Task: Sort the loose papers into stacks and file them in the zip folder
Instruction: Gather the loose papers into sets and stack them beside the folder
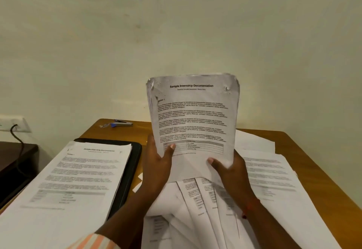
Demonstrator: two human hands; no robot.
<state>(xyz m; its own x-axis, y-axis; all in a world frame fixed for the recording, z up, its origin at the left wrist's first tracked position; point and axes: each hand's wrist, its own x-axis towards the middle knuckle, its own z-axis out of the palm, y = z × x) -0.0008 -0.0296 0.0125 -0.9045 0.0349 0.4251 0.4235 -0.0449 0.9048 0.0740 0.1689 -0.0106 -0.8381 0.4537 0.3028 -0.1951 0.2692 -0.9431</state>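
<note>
L grip (156, 168) & R grip (232, 172) clamped on upright paper sheaf (194, 111); corners worn, titled "Sample Internship Documentation".

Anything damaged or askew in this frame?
The sheaf held in the left hand and right hand has torn, ragged top corners. Below it, loose papers lie fanned and askew on the table.

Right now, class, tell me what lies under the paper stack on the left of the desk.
A black zip folder lies beneath the left stack; only its far and right edges show. The rest is covered by paper.
</note>
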